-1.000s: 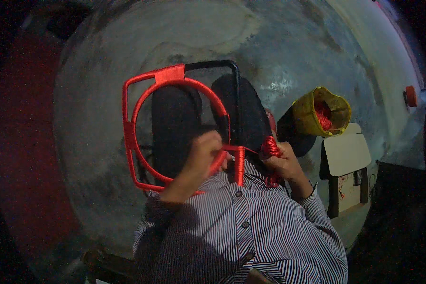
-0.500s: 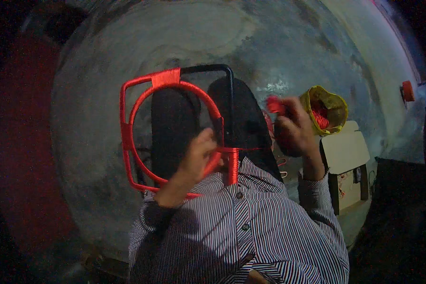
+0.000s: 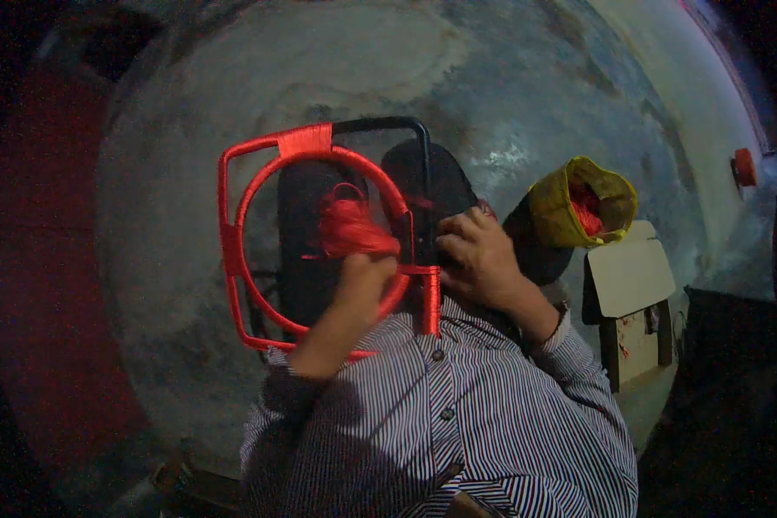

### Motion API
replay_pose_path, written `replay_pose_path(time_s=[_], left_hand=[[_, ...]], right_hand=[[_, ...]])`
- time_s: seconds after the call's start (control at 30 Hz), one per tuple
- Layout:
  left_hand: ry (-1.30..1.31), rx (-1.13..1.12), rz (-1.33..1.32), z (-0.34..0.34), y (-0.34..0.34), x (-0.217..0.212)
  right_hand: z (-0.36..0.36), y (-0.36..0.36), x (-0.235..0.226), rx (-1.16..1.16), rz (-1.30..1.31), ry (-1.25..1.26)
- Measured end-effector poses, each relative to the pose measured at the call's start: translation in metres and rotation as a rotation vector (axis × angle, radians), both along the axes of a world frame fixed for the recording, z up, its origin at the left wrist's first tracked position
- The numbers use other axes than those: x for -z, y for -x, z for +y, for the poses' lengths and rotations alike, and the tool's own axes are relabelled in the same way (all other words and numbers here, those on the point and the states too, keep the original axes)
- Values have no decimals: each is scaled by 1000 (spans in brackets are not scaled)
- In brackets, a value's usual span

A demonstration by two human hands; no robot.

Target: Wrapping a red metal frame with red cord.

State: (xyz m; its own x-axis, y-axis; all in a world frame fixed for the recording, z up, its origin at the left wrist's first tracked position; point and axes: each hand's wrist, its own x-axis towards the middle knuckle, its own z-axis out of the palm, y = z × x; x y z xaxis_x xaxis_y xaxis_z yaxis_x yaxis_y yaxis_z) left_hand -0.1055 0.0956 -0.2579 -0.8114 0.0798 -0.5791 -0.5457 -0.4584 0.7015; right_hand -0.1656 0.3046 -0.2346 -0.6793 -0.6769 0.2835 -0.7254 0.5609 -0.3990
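A squarish metal frame [image 3: 425, 164] with a ring [image 3: 249, 200] inside it rests over my lap. Glossy red cord wraps the ring and most of the frame; the upper right corner is bare black. My left hand [image 3: 364, 283] is closed on a loose bundle of red cord [image 3: 350, 226], which shows through the ring's opening. Just outside the frame's right bar, my right hand [image 3: 482, 261] has its fingers curled in. What those fingers pinch, if anything, is hidden. Beside it stands a short stretch of wrapped bar [image 3: 431, 302].
To the right is a yellow bag-like container [image 3: 554, 211] with red cord [image 3: 585, 210] in it. Next to it sits an opened cardboard box [image 3: 634, 276]. A small orange-red object [image 3: 743, 167] is by the wall at far right. Grey floor [image 3: 345, 60] spreads ahead.
The red cord bundle has passed from my right hand to my left, now within the ring. My right hand has come back leftward to the frame's right bar.
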Motion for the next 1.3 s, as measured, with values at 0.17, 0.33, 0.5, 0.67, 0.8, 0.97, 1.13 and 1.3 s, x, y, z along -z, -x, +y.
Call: replay_pose_path(time_s=[0.17,0.33,0.5,0.67,0.8,0.97,1.13,1.3], left_hand=[[-142,-93,-48,8,3,-6],[-120,-137,-57,14,6,-17],[-159,20,53,9,7,-20],[-212,-1,52,10,9,-34],[-215,21,93,-1,-1,-24],[217,189,295,3,-10,-32],[162,205,269,-1,-5,-21],[154,201,163,-1,-7,-23]], right_hand=[[-16,-9,-3,90,-259,223],[4,-1,9,17,-403,508],[61,-6,-1,-88,-1116,1433],[110,-30,-67,62,-1081,1707],[103,-18,-55,599,-780,1593],[23,-27,-29,492,-1070,955],[4,-23,-9,217,-923,622],[13,-13,-17,372,-1118,808]])
